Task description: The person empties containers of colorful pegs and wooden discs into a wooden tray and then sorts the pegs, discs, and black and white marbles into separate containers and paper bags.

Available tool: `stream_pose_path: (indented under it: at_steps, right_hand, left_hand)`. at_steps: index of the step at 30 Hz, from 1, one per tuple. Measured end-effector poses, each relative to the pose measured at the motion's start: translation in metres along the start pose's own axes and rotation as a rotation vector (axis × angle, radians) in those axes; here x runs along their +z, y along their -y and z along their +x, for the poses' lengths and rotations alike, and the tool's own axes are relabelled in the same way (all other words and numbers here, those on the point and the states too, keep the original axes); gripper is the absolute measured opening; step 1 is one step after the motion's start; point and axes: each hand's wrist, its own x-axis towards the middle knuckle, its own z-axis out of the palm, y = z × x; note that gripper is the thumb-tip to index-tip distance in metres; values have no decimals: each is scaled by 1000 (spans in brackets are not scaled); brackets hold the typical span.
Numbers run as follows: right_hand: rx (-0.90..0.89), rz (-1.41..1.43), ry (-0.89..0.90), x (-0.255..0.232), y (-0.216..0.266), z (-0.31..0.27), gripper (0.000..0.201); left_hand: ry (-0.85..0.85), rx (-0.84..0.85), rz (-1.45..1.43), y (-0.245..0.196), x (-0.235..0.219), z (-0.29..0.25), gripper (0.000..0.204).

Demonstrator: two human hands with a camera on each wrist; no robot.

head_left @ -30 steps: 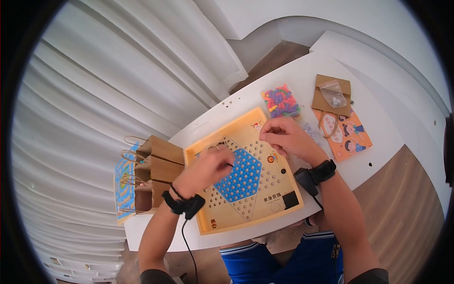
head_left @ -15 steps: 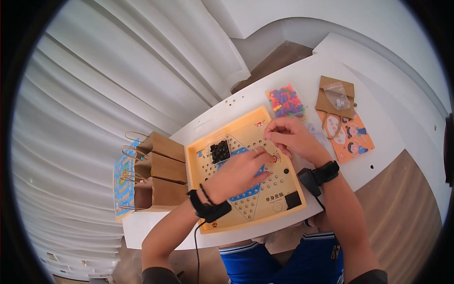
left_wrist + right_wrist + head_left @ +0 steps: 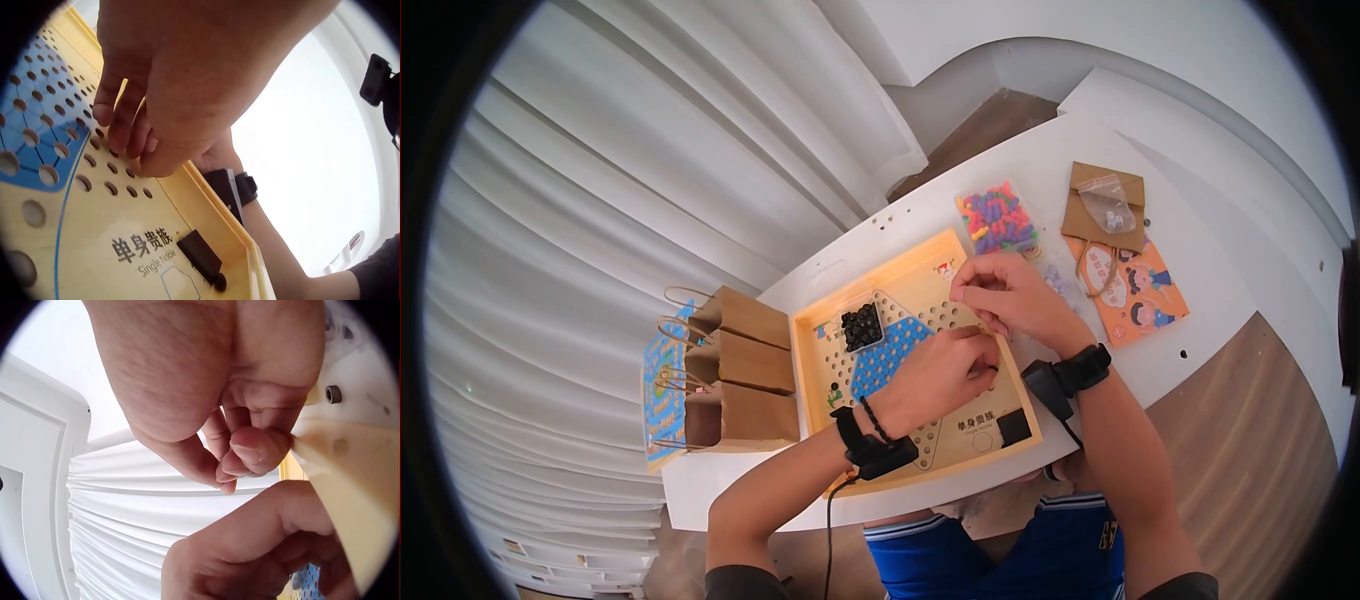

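Observation:
A yellow wooden game board [image 3: 815, 415] with a raised rim, rows of holes and a blue hexagon [image 3: 885, 362] lies before me. My left hand [image 3: 945, 370] is bent down over its right side, fingers curled and fingertips close to the holes in the left wrist view. Its underside hides the spot beneath. Beside it, over the right rim, my right hand [image 3: 1015, 300] hangs with thumb and fingers curled together; I cannot tell whether something small is pinched there. A clear box of black pieces [image 3: 862, 327] stands on the board's far left.
Paper bags [image 3: 745, 365] stand left of the board. Beyond its far right corner is a box of colourful pegs [image 3: 997, 217]. A flat brown paper bag [image 3: 1085, 200] with a small plastic bag on top lies over an orange booklet [image 3: 1145, 310].
My left hand has swept right from over the black pieces' box, across the blue hexagon, to the board's right side. Its fingers now curl downward. The right hand has stayed nearly still.

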Motion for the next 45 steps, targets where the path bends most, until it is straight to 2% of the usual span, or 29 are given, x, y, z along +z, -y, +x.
stream_pose_path:
  at_steps: [2,5,7,8,10,14,16,20,24,26,30,34,38,40,41,43,44,45]
  right_hand:
    - [-3,2,-2,-1,-1,0,15]
    - [11,16,19,-1,-1,-1,12]
    - [32,-8,2,1,2,-1,12]
    - [32,-8,6,2,3,-1,12]
    - [48,-25,-19,3,6,-2,16]
    - [39,-33,-17,2,4,-1,15]
    - [31,-47,-30,3,6,-2,15]
    - [34,-72,-32,5,5,-1,14]
    - [41,-91,-36,3,4,0,13]
    - [39,-93,-41,4,3,0,12]
    - [79,-68,-102,7,4,-1,11]
    - [94,-68,-98,7,2,1,11]
    - [176,-188,-72,18,18,7,10]
    - [227,-485,55,28,34,15,15]
    - [236,-503,59,35,35,21,15]
    - [140,-818,65,58,33,38,24]
    - [143,-830,64,67,28,48,24]
    - [74,-970,112,74,21,58,27]
  left_hand:
    - [-22,5,-23,4,-10,-5,12]
    - [-111,-3,134,17,-43,-14,13]
    - [-201,-155,166,30,-66,-22,14]
    - [-203,-158,166,39,-74,-26,14]
    - [-212,-279,179,59,-85,-36,15]
    - [-314,-245,118,68,-91,-61,13]
    - [-460,-273,37,63,-91,-78,10]
    - [-552,-282,-116,80,-82,-107,3]
    - [-607,-296,-323,100,-73,-126,3]
    - [-612,-303,-516,99,-74,-133,9]
    - [-638,-318,-651,103,-71,-145,12]
    - [-714,-214,-800,116,-59,-152,16]
    - [-778,-165,-953,128,-51,-163,22]
    - [-807,-133,-928,126,-49,-161,25]
    - [-816,-105,-884,126,-47,-161,28]
    - [-819,-99,-915,132,-44,-163,28]
    - [-808,-93,-925,134,-43,-164,28]
    - [-810,-85,-934,133,-42,-163,28]
